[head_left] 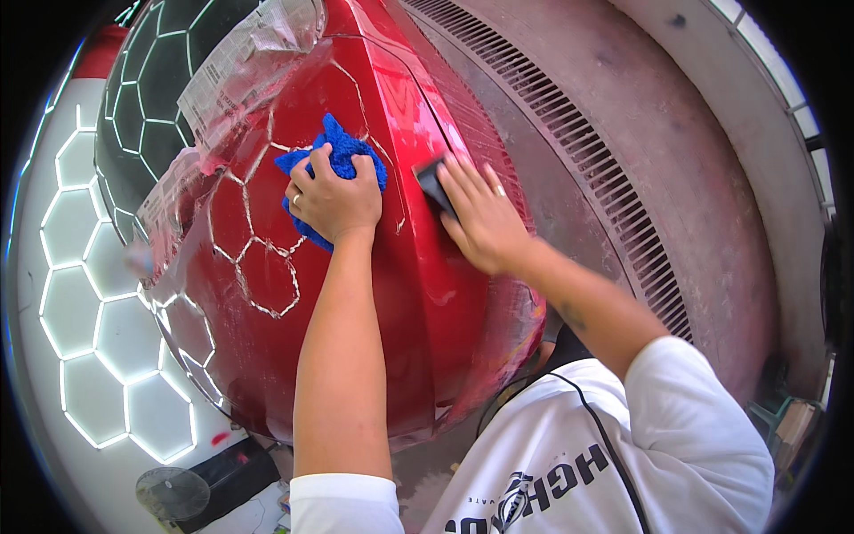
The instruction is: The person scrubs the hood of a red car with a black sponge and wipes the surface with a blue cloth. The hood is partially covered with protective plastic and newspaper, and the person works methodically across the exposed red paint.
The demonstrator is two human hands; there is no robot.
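Observation:
A glossy red car panel [347, 311] fills the middle of the view, with hexagonal lights mirrored in its paint. Bunched in my left hand [336, 198] is a blue microfiber cloth [366, 158], pressed onto the panel's upper face. My right hand [485, 214] lies over a dark, flat block or pad [433, 185], its fingers pressed together on top. The pad touches the red surface beside a panel edge, right of the cloth. My palm covers part of it, so its exact kind is hidden.
Masking paper and clear film [233, 84] cover the area around the dark car window [147, 98]. A slotted floor grate [569, 125] curves along the right. Hexagonal lights [116, 329] line the left side. A round dark disc [173, 494] stands at lower left.

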